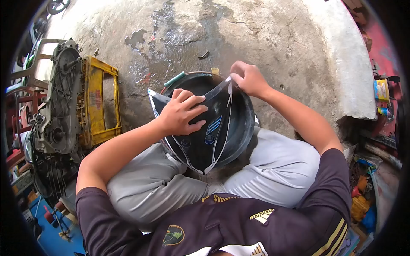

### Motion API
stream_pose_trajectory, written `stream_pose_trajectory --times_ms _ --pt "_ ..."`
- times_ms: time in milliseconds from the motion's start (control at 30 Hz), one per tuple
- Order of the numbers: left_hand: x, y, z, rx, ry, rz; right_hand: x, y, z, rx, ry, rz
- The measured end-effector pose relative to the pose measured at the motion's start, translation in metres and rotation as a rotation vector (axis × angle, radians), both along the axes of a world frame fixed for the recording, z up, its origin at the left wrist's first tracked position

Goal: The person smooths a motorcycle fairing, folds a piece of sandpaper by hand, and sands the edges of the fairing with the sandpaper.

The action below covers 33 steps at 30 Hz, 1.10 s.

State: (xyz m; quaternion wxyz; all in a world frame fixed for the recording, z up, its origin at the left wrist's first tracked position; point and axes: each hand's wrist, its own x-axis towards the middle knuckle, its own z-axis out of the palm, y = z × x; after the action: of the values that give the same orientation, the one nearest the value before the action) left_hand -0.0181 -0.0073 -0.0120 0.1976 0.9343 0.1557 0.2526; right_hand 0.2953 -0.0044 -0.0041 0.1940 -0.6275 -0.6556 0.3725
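A black motorcycle fairing panel [198, 147] with white edges and a blue striped mark lies tilted across a round black basin [243, 123] between my knees. My left hand [183, 112] rests on the panel's upper left part, its bent fingers pressed onto the surface. At the panel's upper right corner my right hand [247, 77] is closed in a pinch around the pale tip. The underside of the panel and most of the basin's inside are hidden. A teal-handled tool [174, 79] lies on the basin's far left rim; its working end is out of sight.
To the left stand a yellow plastic crate [102, 100] and a grey engine casing [60, 102]. Wet patches mark the concrete floor [273, 42] ahead, with a small dark piece [204, 54] on it. A raised concrete ledge [348, 64] runs along the right.
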Motion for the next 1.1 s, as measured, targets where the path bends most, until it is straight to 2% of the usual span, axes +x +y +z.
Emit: stream_pose_trajectory --times_ms 100,167,233,300,367,433,467,567,700,767,833,900,1000,1100 --pt "0.001 0.0 -0.002 -0.004 -0.01 0.006 -0.011 -0.01 0.009 0.052 -0.098 -0.007" --pt "0.0 -0.002 0.0 -0.003 0.013 0.01 -0.029 -0.019 0.02 0.118 0.068 0.14" --pt "-0.001 -0.003 -0.003 -0.01 0.029 0.015 -0.028 -0.015 0.015 0.106 0.096 0.184" --pt "-0.001 -0.002 -0.002 -0.002 0.032 0.014 -0.014 -0.003 0.013 -0.052 0.122 0.02" --pt "0.0 -0.002 -0.002 0.008 0.026 0.014 -0.006 0.003 0.007 -0.012 0.051 -0.015" --pt "0.0 -0.001 -0.002 0.012 0.016 0.005 -0.008 -0.002 0.003 0.04 -0.029 0.076" --pt "0.001 -0.001 0.0 0.008 0.019 0.007 -0.02 -0.008 0.012 0.061 0.033 0.126" --pt "0.002 -0.002 0.003 0.004 0.027 0.011 -0.028 -0.009 0.023 -0.047 0.049 0.208" --pt "0.001 0.0 0.003 0.004 0.024 0.02 0.003 0.008 -0.007 -0.082 0.092 -0.022" --pt "0.001 -0.002 0.003 0.0 0.016 0.02 -0.005 0.006 0.008 -0.059 -0.002 0.006" --pt "0.001 -0.002 0.003 -0.003 0.029 0.021 -0.02 -0.003 0.01 -0.009 0.093 0.075" --pt "0.001 -0.002 0.002 -0.002 0.038 0.021 -0.026 -0.006 0.018 -0.125 0.163 0.14" --pt "0.002 -0.003 0.0 0.005 0.042 0.023 -0.007 0.006 0.005 -0.083 0.14 0.131" --pt "0.001 -0.002 0.003 0.004 0.041 0.029 0.001 0.016 -0.001 -0.079 0.052 0.02"
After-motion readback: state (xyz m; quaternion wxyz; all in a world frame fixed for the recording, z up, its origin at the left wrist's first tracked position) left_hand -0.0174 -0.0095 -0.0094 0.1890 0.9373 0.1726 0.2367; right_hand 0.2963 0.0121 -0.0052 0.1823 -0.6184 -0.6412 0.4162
